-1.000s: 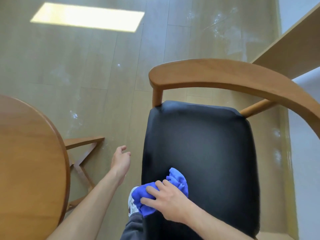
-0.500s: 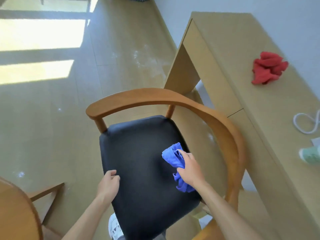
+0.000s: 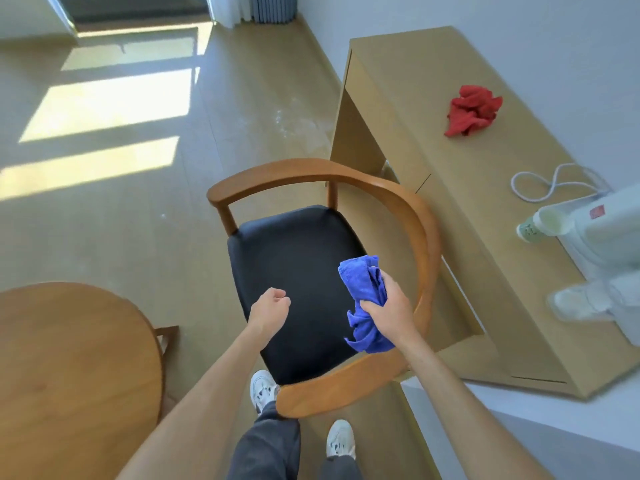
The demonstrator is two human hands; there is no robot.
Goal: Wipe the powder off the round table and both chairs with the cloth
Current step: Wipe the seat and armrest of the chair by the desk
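Observation:
A wooden armchair with a black seat (image 3: 294, 258) and a curved backrest (image 3: 415, 216) stands in front of me. My right hand (image 3: 389, 311) grips a bunched blue cloth (image 3: 363, 289) above the seat's right side, near the backrest; the cloth looks lifted off the seat. Over the seat's front left edge, my left hand (image 3: 272, 308) hovers with its fingers curled and holds nothing. The round wooden table (image 3: 69, 358) fills the lower left corner. No powder shows on the seat.
A light wooden desk (image 3: 415, 98) runs along the right wall, close behind the chair. It bears a red cloth (image 3: 472, 110), a white cable (image 3: 550, 183), white bottles (image 3: 547, 223) and a white appliance. White powder marks the floor (image 3: 298, 123) beyond the chair.
My right hand has swept the blue cloth from the seat's front edge to its right side and raised it. My left hand came over the seat. My view lifted and pulled back.

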